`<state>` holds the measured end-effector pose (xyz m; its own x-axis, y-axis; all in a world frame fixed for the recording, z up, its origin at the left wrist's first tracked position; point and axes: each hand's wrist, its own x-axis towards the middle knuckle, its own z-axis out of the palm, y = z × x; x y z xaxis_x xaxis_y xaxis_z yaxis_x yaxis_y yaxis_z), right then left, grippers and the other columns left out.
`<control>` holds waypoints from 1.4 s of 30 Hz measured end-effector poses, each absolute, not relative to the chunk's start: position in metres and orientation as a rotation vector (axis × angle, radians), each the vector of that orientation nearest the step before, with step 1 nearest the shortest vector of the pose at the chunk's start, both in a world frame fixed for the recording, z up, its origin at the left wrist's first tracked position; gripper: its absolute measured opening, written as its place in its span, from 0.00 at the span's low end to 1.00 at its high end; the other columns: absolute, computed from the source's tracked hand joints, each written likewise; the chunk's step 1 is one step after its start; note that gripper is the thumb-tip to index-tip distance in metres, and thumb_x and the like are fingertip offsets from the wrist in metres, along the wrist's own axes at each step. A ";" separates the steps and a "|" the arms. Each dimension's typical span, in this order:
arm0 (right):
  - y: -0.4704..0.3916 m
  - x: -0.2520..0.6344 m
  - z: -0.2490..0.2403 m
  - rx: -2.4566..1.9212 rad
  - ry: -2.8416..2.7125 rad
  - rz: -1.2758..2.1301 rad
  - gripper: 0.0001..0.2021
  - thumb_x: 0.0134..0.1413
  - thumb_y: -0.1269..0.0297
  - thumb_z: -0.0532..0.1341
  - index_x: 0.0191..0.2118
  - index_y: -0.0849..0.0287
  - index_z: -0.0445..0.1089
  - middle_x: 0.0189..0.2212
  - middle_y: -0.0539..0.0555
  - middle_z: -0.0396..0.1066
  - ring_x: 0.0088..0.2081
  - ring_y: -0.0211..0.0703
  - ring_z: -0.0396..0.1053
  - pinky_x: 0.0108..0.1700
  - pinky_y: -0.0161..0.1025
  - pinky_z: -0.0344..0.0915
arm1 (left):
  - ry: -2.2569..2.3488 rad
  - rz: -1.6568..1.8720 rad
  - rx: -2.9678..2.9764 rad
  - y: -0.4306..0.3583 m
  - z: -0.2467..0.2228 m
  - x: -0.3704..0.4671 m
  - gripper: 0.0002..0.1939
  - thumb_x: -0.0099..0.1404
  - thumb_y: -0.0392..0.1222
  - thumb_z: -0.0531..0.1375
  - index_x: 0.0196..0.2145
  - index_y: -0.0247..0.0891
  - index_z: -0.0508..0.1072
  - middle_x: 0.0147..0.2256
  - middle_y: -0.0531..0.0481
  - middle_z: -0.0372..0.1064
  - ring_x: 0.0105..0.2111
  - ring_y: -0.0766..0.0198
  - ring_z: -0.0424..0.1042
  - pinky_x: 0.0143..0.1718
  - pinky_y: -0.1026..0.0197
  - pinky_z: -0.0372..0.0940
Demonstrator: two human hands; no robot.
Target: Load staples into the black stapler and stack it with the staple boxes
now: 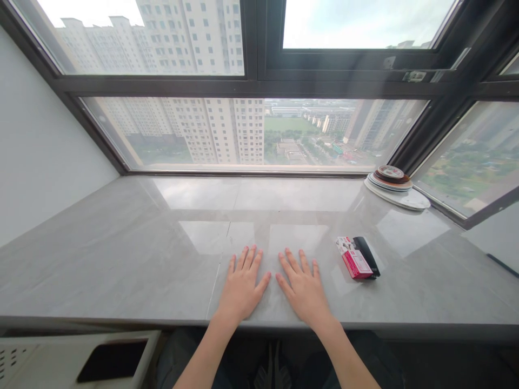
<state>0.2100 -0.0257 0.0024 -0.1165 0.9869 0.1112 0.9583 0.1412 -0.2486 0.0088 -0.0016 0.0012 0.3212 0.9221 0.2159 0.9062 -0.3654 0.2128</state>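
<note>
Left hand [241,287] and right hand [305,289] are resting flat, empty, on counter [121,265]. Red-white box [354,259] and black object [368,255] are slanting far-left to near-right, right of the nearer right hand.

Bright daylight, glossy glare
Light enters through the far window [253,86], washing out the sky [360,24] and laying pale reflections [300,235] across the desk [121,259]; distant buildings [194,38] look hazy (wide-angle stretch toward the edges).

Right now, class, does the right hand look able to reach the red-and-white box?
Probably yes: the right hand lies flat, with only countertop between it and the red-and-white box; the black object is on the box's far side.
</note>
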 end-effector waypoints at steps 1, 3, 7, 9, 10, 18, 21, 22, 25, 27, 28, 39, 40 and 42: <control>-0.026 0.210 0.002 -1.901 -2.174 0.169 0.29 0.73 0.46 0.44 0.75 0.39 0.46 0.76 0.42 0.40 0.76 0.61 0.32 0.72 0.67 0.32 | 1.739 0.467 2.509 -0.002 0.001 0.009 0.31 0.77 0.57 0.47 0.73 0.52 0.51 0.74 0.51 0.44 0.75 0.52 0.40 0.72 0.38 0.41; -0.025 0.210 0.000 -1.901 -2.179 0.169 0.29 0.73 0.46 0.44 0.75 0.39 0.46 0.76 0.42 0.40 0.76 0.61 0.32 0.72 0.67 0.32 | 1.735 0.469 2.511 -0.002 0.001 0.008 0.31 0.77 0.57 0.47 0.73 0.52 0.51 0.74 0.51 0.44 0.75 0.52 0.40 0.73 0.38 0.41; -0.026 0.209 -0.001 -1.910 -2.183 0.145 0.29 0.74 0.46 0.44 0.76 0.40 0.46 0.76 0.43 0.40 0.76 0.61 0.31 0.72 0.68 0.32 | 1.735 0.465 2.525 -0.002 0.002 0.008 0.31 0.77 0.57 0.46 0.74 0.51 0.50 0.74 0.51 0.43 0.75 0.52 0.40 0.73 0.38 0.41; -0.026 0.208 0.000 -1.912 -2.186 0.130 0.29 0.74 0.46 0.43 0.76 0.40 0.46 0.76 0.43 0.40 0.76 0.61 0.32 0.72 0.68 0.33 | 1.743 0.450 2.533 -0.002 0.002 0.007 0.31 0.77 0.57 0.46 0.74 0.51 0.50 0.74 0.51 0.43 0.75 0.52 0.40 0.73 0.38 0.42; -0.026 0.208 0.000 -1.912 -2.186 0.121 0.29 0.74 0.46 0.43 0.76 0.40 0.46 0.76 0.43 0.40 0.76 0.61 0.32 0.72 0.68 0.33 | 1.746 0.442 2.537 -0.002 0.002 0.007 0.31 0.77 0.57 0.46 0.74 0.51 0.50 0.74 0.51 0.42 0.75 0.52 0.40 0.73 0.38 0.42; -0.027 0.208 0.000 -1.911 -2.176 0.093 0.29 0.73 0.47 0.44 0.76 0.40 0.46 0.75 0.43 0.41 0.76 0.60 0.32 0.72 0.67 0.34 | 1.742 0.424 2.540 -0.002 0.001 0.007 0.32 0.77 0.58 0.45 0.74 0.50 0.50 0.75 0.51 0.42 0.75 0.53 0.39 0.73 0.38 0.41; -0.027 0.208 0.000 -1.904 -2.169 0.102 0.29 0.73 0.47 0.44 0.75 0.40 0.46 0.75 0.44 0.42 0.76 0.60 0.32 0.72 0.67 0.34 | 1.739 0.434 2.537 -0.002 0.000 0.007 0.32 0.77 0.58 0.46 0.74 0.50 0.50 0.74 0.51 0.42 0.75 0.53 0.39 0.73 0.38 0.41; -0.027 0.208 0.000 -1.900 -2.167 0.108 0.29 0.73 0.47 0.45 0.75 0.40 0.46 0.75 0.44 0.42 0.76 0.60 0.32 0.72 0.68 0.34 | 1.741 0.437 2.535 -0.001 -0.001 0.007 0.31 0.77 0.58 0.46 0.74 0.50 0.50 0.74 0.51 0.42 0.75 0.53 0.39 0.73 0.38 0.41; -0.027 0.209 0.000 -1.890 -2.161 0.125 0.29 0.73 0.47 0.45 0.75 0.40 0.47 0.75 0.45 0.42 0.76 0.59 0.32 0.72 0.68 0.34 | 1.740 0.445 2.533 -0.002 -0.001 0.007 0.31 0.77 0.57 0.46 0.74 0.51 0.50 0.74 0.52 0.43 0.75 0.52 0.39 0.73 0.38 0.41; -0.027 0.209 0.001 -1.884 -2.158 0.130 0.29 0.73 0.47 0.45 0.75 0.40 0.47 0.75 0.45 0.43 0.76 0.59 0.32 0.72 0.68 0.34 | 1.737 0.450 2.531 -0.002 -0.001 0.007 0.32 0.77 0.57 0.46 0.74 0.51 0.50 0.74 0.52 0.43 0.75 0.52 0.39 0.73 0.38 0.40; -0.027 0.209 0.001 -1.882 -2.157 0.131 0.29 0.73 0.47 0.45 0.75 0.40 0.47 0.75 0.45 0.43 0.76 0.59 0.32 0.72 0.68 0.34 | 1.735 0.452 2.530 -0.002 -0.001 0.007 0.32 0.77 0.57 0.46 0.74 0.51 0.50 0.74 0.51 0.43 0.75 0.52 0.39 0.73 0.39 0.40; -0.027 0.209 0.001 -1.889 -2.166 0.107 0.29 0.73 0.48 0.45 0.75 0.40 0.47 0.75 0.44 0.43 0.76 0.60 0.33 0.72 0.68 0.35 | 1.729 0.453 2.524 -0.001 -0.001 0.007 0.32 0.77 0.58 0.45 0.74 0.50 0.49 0.74 0.51 0.43 0.75 0.53 0.39 0.73 0.39 0.42; -0.027 0.209 0.000 -1.890 -2.167 0.103 0.29 0.73 0.48 0.45 0.75 0.40 0.47 0.75 0.44 0.42 0.76 0.60 0.33 0.72 0.68 0.35 | 1.728 0.454 2.524 -0.001 -0.001 0.007 0.32 0.77 0.59 0.45 0.74 0.50 0.49 0.74 0.51 0.43 0.75 0.53 0.39 0.73 0.39 0.42; -0.027 0.209 0.000 -1.891 -2.167 0.095 0.29 0.73 0.48 0.45 0.75 0.40 0.47 0.75 0.44 0.42 0.76 0.60 0.34 0.72 0.68 0.35 | 1.729 0.454 2.524 -0.001 -0.001 0.007 0.32 0.77 0.59 0.45 0.74 0.50 0.49 0.74 0.51 0.42 0.75 0.53 0.39 0.73 0.39 0.42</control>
